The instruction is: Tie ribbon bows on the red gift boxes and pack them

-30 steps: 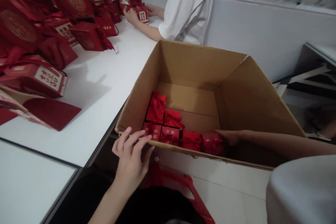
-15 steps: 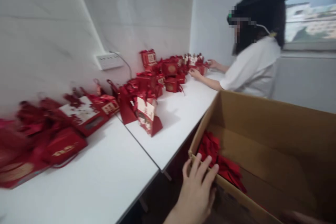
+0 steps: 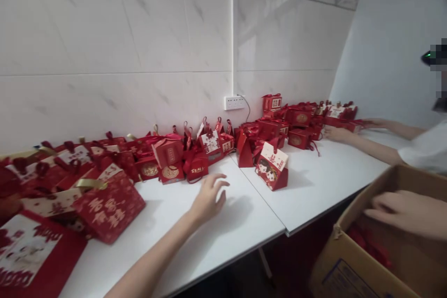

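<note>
My left hand (image 3: 210, 197) reaches over the white table (image 3: 150, 247), fingers apart and lightly bent, holding nothing. Just beyond its fingertips stands a small red gift box (image 3: 196, 166) with gold lettering. To its right, a red and white gift box (image 3: 271, 166) with a cartoon print and a ribbon loop stands by itself. Over the cardboard box (image 3: 352, 267) at the right is my right hand (image 3: 400, 210), slightly blurred, its fingers loosely stretched with nothing seen in them. Red items (image 3: 370, 247) lie inside the cardboard box beneath that hand; their kind is unclear.
Many red gift boxes (image 3: 110, 205) crowd the wall side of the table. At the far right a co-worker's hand (image 3: 337, 134) touches the table near other gift boxes (image 3: 300, 137). A power strip (image 3: 234, 102) is on the tiled wall. A seam divides the two tabletops.
My view has swung left. My left hand has left the cardboard box's rim and now hovers over the table. My right hand, barely visible before, now shows over the cardboard box.
</note>
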`<action>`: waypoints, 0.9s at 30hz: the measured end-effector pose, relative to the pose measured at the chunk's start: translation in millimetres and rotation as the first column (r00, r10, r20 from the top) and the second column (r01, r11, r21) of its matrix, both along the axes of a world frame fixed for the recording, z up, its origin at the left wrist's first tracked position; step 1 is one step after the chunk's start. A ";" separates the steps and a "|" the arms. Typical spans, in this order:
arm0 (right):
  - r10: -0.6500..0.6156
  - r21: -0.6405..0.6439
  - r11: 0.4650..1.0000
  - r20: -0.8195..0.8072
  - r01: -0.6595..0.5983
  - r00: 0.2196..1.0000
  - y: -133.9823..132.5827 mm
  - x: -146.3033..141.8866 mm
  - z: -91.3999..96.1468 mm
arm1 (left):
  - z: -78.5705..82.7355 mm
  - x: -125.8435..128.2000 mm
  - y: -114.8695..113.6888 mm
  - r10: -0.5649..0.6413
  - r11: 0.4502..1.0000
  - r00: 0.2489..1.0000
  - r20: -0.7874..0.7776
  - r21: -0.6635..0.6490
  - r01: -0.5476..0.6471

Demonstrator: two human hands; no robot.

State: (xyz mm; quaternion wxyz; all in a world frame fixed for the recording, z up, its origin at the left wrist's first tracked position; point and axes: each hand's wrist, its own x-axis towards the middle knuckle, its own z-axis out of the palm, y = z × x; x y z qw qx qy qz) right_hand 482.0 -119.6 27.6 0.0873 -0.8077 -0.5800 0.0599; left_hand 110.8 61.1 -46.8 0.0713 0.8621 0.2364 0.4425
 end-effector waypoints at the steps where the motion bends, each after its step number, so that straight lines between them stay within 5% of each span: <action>1: 0.097 -0.111 0.988 -0.086 -0.106 0.992 20.2 -19.7 4.8 | -5.0 -14.8 14.1 0.049 0.999 0.998 0.048 -0.020 -0.048; 3: 0.281 -0.138 0.936 -0.259 -0.323 0.924 60.2 -68.0 8.4 | -13.8 -41.6 34.7 0.122 0.992 0.984 0.129 -0.056 -0.116; 5: 0.486 0.081 0.869 -0.324 -0.488 0.812 101.0 -121.0 -0.1 | -19.6 -63.1 46.2 0.192 0.980 0.958 0.211 -0.101 -0.174; 7: 0.520 0.431 0.844 -0.516 -0.319 0.681 144.7 -170.5 -21.0 | -23.4 -77.7 51.9 0.258 0.962 0.922 0.288 -0.162 -0.219; 14: 0.512 0.613 0.790 -0.681 0.025 0.523 277.4 -278.5 -99.3 | -38.0 -87.5 63.8 0.410 0.875 0.839 0.357 -0.415 -0.251; 20: 0.571 0.622 0.775 -0.765 0.110 0.298 286.8 -285.9 -104.9 | -40.4 -76.7 59.9 0.406 0.804 0.845 0.348 -0.576 -0.149; 25: 0.497 0.529 0.841 -0.839 0.116 0.221 270.8 -267.1 -89.5 | -21.4 -73.8 49.2 0.542 0.684 0.712 0.447 -0.726 -0.065; 27: 0.447 0.472 0.878 -0.869 0.081 0.213 267.9 -264.0 -83.9 | -12.9 -77.1 50.0 0.560 0.642 0.716 0.417 -0.764 -0.057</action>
